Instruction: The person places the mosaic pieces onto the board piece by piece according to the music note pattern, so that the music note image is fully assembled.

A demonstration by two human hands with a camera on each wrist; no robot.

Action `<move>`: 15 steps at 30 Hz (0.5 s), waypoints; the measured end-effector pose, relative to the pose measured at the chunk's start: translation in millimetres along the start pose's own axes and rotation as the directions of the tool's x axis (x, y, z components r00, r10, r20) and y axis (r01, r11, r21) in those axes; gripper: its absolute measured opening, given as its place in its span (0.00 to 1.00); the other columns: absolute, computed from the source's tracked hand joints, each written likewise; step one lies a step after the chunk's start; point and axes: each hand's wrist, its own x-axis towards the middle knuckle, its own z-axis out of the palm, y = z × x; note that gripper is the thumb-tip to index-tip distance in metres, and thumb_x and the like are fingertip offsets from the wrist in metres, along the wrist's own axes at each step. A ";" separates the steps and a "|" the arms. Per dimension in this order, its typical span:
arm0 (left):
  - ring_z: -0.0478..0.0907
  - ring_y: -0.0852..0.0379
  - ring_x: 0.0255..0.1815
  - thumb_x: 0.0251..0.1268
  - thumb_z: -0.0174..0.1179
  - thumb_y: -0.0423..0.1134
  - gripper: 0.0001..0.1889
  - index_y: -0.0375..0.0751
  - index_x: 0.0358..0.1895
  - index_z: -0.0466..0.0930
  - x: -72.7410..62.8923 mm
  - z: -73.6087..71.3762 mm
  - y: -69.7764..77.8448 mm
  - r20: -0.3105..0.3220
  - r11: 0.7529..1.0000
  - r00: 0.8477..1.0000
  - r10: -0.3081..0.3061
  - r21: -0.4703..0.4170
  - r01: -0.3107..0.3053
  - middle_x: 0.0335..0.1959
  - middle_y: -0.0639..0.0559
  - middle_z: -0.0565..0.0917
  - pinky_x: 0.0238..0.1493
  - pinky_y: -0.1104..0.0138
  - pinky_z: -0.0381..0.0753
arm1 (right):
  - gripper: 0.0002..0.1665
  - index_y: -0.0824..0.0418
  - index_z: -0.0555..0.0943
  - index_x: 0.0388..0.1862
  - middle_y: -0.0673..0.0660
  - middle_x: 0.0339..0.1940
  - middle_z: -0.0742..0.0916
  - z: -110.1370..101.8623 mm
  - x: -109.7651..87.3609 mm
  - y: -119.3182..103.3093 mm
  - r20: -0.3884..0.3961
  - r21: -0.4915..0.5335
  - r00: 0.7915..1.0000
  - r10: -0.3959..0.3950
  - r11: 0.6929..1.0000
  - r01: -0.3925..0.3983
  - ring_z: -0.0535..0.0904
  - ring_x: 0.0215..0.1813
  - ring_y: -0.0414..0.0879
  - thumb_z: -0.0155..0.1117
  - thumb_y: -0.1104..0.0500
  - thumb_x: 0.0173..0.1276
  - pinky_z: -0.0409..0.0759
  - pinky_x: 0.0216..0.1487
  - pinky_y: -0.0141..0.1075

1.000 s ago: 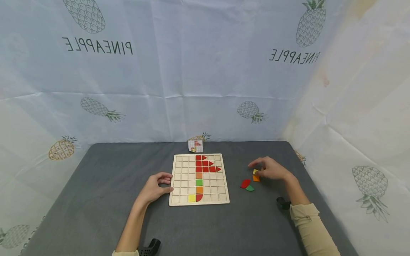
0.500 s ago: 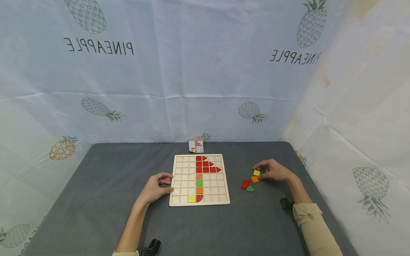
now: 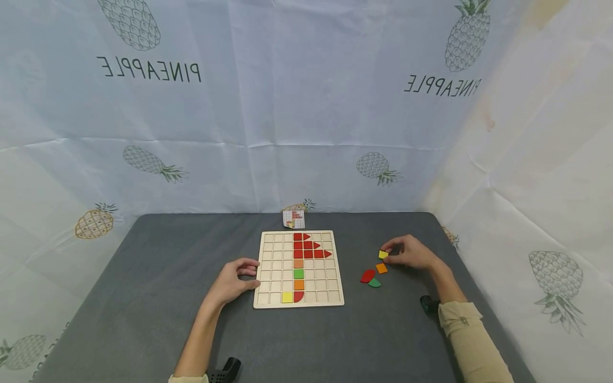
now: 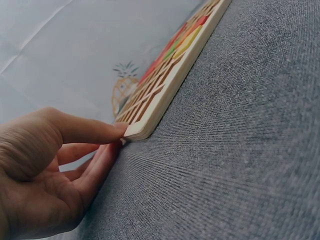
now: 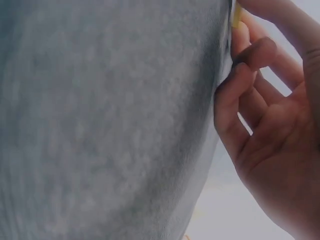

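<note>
Thumb and index fingertips of my right hand (image 3: 409, 252) pinch a small yellow square tile (image 3: 383, 255); only a sliver of that tile (image 5: 236, 17) shows in the right wrist view, and its other fingers are bent near the cloth. An orange square tile (image 3: 381, 268), a red leaf-shaped tile (image 3: 367, 275) and a green piece (image 3: 374, 283) lie nearby. My left hand (image 3: 233, 280) rests at the left edge of a wooden grid board (image 3: 299, 306), thumb and fingers spread along it. In the left wrist view the thumb (image 4: 95, 131) touches the board's rim.
Red, orange, green and yellow tiles fill some cells of the board, forming a column with red points above. A small pattern card (image 3: 293, 219) stands behind it. Grey cloth (image 3: 306, 346) covers the table, and a pineapple-print curtain (image 3: 306, 106) hangs behind and at the sides.
The right hand first drew back, uncovering the yellow and orange tiles, then pinched the yellow tile and shifted it slightly away from the orange one. The left hand and board have stayed put.
</note>
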 end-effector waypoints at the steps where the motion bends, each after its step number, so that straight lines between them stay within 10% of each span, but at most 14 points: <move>1: 0.87 0.44 0.56 0.62 0.76 0.27 0.26 0.29 0.64 0.82 0.1 0.0 -0.2 0.001 1.000 1.000 0.000 -0.001 0.000 0.55 0.34 0.87 0.49 0.69 0.84 | 0.17 0.64 0.90 0.55 0.62 0.46 0.91 1.2 1.1 -1.7 -0.009 -0.005 1.000 0.004 1.000 -0.004 0.67 0.20 0.33 0.78 0.58 0.71 0.70 0.26 0.30; 15: 0.87 0.44 0.57 0.62 0.76 0.27 0.27 0.28 0.64 0.82 0.1 -1.3 -0.9 0.008 1.000 1.000 0.005 -0.014 -0.005 0.56 0.34 0.86 0.48 0.71 0.84 | 0.16 0.55 0.90 0.56 0.56 0.50 0.91 51.5 40.2 -86.7 0.037 -0.026 0.988 -0.148 0.989 0.149 0.67 0.17 0.34 0.77 0.53 0.73 0.71 0.23 0.32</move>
